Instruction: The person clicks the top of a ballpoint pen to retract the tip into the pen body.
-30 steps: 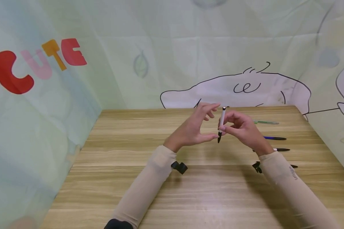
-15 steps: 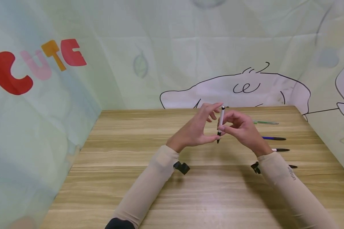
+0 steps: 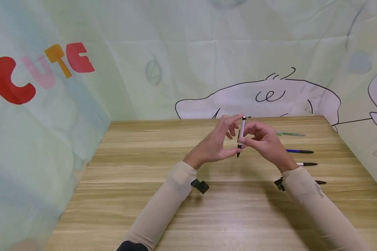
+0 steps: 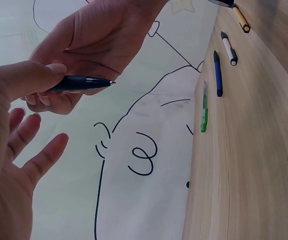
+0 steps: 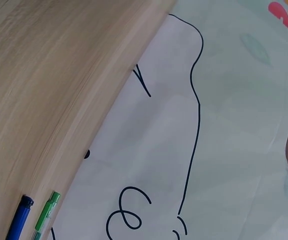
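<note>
My right hand (image 3: pixel 267 141) pinches a ballpoint pen (image 3: pixel 242 128) between thumb and fingers, above the table. The pen has a white barrel and a black lower end, and stands nearly upright with its tip down. My left hand (image 3: pixel 212 143) faces it from the left in a wide C shape. Its index fingertip is at the pen's top, and its thumb is near the black lower end. In the left wrist view, the left thumb (image 4: pixel 28 77) overlaps the dark part of the pen (image 4: pixel 86 82), and other left fingers (image 4: pixel 48 155) extend away from it.
On the right of the wooden table (image 3: pixel 138 195) lie a green pen (image 3: pixel 291 134), a blue pen (image 3: pixel 300 151), a white-and-black pen (image 3: pixel 308 164) and a dark-ended pen (image 3: pixel 321 182) partly behind the right sleeve. A printed cloth (image 3: pixel 163 62) hangs behind.
My left hand has shifted slightly right, bringing its index fingertip and thumb up to the pen. The pen and right hand have drifted a little left.
</note>
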Demonstrator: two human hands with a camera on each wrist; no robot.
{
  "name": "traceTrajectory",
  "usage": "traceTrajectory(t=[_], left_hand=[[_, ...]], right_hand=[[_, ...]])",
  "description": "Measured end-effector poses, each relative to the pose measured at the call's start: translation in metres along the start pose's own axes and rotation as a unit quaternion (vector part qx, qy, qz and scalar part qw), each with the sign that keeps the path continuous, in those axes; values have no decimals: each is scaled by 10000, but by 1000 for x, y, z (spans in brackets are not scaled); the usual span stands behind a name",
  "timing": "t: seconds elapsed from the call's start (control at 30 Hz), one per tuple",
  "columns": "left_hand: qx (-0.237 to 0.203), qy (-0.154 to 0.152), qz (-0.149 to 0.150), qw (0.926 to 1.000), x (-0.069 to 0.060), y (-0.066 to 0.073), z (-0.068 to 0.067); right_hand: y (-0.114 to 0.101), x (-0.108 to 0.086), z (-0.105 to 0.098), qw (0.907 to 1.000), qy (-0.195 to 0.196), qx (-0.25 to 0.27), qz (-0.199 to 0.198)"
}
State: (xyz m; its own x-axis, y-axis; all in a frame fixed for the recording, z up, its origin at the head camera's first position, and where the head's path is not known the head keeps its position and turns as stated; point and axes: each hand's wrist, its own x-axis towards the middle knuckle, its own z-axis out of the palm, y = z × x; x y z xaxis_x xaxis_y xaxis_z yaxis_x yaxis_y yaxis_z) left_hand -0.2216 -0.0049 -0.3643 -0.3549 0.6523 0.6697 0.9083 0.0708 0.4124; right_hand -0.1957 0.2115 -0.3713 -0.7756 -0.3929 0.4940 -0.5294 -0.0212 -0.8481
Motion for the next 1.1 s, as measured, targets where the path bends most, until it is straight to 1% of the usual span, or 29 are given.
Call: traceTrajectory(t=[0.17, 0.5, 0.9, 1.1], left_hand=[[25, -10, 32, 10000, 1, 0, 1], [-189, -53, -43, 9998, 2, 0, 1], [-165, -27, -73, 9998, 4, 1, -2], [-199, -23, -75, 9998, 5, 0, -3]], right_hand=[[0, 0, 0, 10000, 19, 59, -21], [-1, 0, 1, 9999, 31, 97, 6], [-2, 4, 4, 9996, 213, 164, 63], [-2, 5, 4, 9992, 257, 243, 169]])
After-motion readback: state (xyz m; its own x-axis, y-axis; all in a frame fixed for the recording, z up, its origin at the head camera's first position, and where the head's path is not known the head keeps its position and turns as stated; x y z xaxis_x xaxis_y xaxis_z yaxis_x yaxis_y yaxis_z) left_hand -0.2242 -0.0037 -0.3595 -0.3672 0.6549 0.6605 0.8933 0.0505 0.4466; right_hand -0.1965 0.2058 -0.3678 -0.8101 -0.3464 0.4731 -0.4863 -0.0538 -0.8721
